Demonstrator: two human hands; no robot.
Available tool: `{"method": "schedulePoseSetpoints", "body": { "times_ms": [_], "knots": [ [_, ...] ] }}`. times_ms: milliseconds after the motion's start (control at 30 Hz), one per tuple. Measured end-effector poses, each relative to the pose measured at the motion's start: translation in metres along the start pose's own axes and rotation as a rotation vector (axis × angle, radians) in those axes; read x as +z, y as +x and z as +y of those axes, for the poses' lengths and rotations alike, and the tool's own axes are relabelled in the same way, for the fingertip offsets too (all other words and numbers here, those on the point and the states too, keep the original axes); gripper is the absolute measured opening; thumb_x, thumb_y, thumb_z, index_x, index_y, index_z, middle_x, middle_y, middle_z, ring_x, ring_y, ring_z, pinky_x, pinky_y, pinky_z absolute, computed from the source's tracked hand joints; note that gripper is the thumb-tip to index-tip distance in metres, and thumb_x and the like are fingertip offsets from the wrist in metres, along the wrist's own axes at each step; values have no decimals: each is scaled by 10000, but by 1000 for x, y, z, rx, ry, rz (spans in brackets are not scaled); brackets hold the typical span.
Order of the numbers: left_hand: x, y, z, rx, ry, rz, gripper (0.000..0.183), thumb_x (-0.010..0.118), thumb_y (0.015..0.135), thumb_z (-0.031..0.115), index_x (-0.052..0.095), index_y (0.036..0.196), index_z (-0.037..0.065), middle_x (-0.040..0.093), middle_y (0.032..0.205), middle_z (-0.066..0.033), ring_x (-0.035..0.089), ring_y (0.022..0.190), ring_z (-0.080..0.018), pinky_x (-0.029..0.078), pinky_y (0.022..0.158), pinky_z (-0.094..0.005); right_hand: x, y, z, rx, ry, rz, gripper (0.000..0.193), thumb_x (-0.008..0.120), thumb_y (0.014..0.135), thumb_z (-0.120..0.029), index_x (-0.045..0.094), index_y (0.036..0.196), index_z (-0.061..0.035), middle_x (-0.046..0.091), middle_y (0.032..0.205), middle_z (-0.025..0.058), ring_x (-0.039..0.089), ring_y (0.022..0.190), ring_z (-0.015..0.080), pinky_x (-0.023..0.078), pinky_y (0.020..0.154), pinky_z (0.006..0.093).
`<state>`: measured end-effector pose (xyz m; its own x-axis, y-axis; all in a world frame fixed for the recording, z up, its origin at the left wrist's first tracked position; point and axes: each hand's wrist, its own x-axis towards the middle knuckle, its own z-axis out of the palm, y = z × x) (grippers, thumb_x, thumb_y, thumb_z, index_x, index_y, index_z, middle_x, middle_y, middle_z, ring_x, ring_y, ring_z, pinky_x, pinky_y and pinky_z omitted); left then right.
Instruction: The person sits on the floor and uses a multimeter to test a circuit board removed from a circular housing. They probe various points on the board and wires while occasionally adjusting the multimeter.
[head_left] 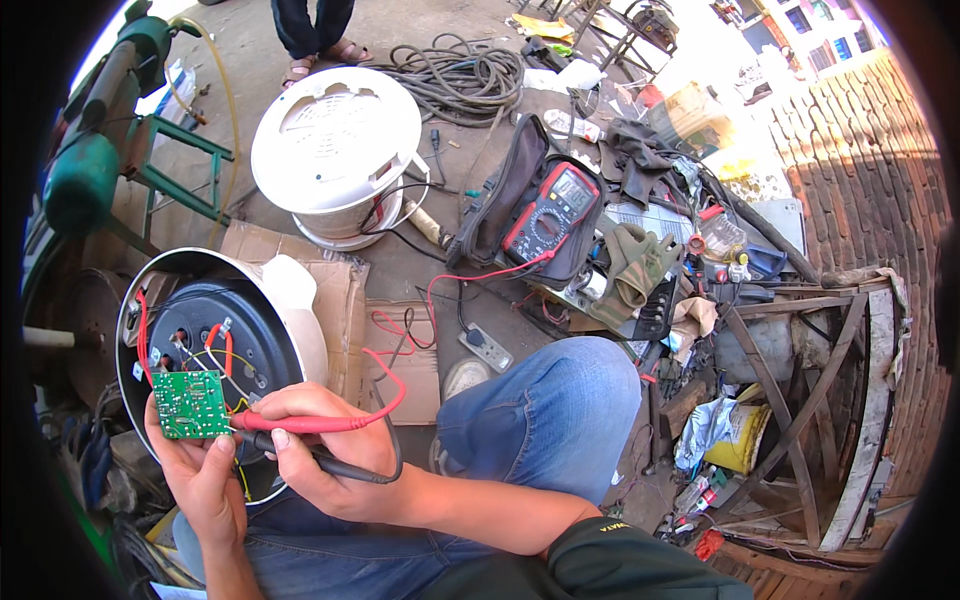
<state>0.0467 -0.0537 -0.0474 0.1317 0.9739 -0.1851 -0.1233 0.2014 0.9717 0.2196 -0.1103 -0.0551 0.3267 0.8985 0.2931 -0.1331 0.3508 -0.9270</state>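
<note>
White shell w/ dark round base lay open on the L, red wire up its inner wall. Green PCB was held up in front of it, joint-speckled face toward the camera, pinched along its lower edge by L hand. That grip looked light; a slip could've swung the PCB & strained thin wires by its R edge, poss. cracking a joint. R hand gripped both probes at once, red probe above black probe, ends close together at the PCB's R edge; couldn't tell if metal touched metal. Biggest worry IMO: w/ ends that near, any wobble might've bridged neighbouring joints, i.e. a short or bad reading. Next R, red lead looped loosely near the bent knee; if a leg snagged it, a probe could've been yanked off its spot. Multimeter lay in its open case, tethered by that lead, so a hard tug might've shifted it too. Farther R, camo glove & jumbled odds & ends: any dropped bit could've vanished there.
</note>
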Motion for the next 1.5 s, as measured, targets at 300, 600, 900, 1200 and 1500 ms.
{"method": "schedulePoseSetpoints", "body": {
  "times_ms": [300, 600, 900, 1200, 1500],
  "knots": [
    [-6, 1, 2, 23, 32, -30, 763, 527, 888, -119, 192, 1550, 60, 534, 1307, -114, 592, 1090, -163, 519, 898, -282, 7, 0, 4, -32, 23, 21, 247, 547, 924, 25, 575, 1162, 86, 649, 1103, 190, 662, 944, 213, 531, 819, 307],
    [2, -2, 7, 14, 21, -26, 786, 561, 878, -102, 190, 1551, 66, 530, 1307, -111, 590, 1076, -159, 524, 877, -281, 5, 2, -6, 19, 29, 28, 197, 558, 922, 35, 562, 1116, 70, 621, 1051, 175, 642, 893, 235, 525, 768, 327],
    [11, 4, 15, -15, -89, -117, 814, 645, 812, -118, 224, 1486, 59, 499, 1311, -123, 586, 1151, -239, 552, 945, -399, 3, 4, -11, 46, 3, 24, 179, 486, 963, -7, 500, 1129, 57, 624, 1109, 232, 689, 845, 215, 623, 681, 312],
    [5, 3, 16, -19, -128, -138, 853, 691, 808, -109, 213, 1492, 68, 496, 1347, -154, 587, 1198, -282, 553, 967, -446, 1, 1, -11, 67, 105, 23, 234, 523, 941, 29, 506, 1168, 83, 588, 1165, 219, 650, 974, 213, 580, 805, 301],
    [5, 5, 13, -2, -138, -172, 883, 682, 809, -123, 199, 1518, 84, 481, 1381, -158, 564, 1235, -300, 528, 1000, -474, -2, 5, -10, 54, 101, 28, 223, 511, 957, 7, 485, 1164, 86, 593, 1145, 221, 669, 925, 204, 616, 745, 292]
  ]
}}
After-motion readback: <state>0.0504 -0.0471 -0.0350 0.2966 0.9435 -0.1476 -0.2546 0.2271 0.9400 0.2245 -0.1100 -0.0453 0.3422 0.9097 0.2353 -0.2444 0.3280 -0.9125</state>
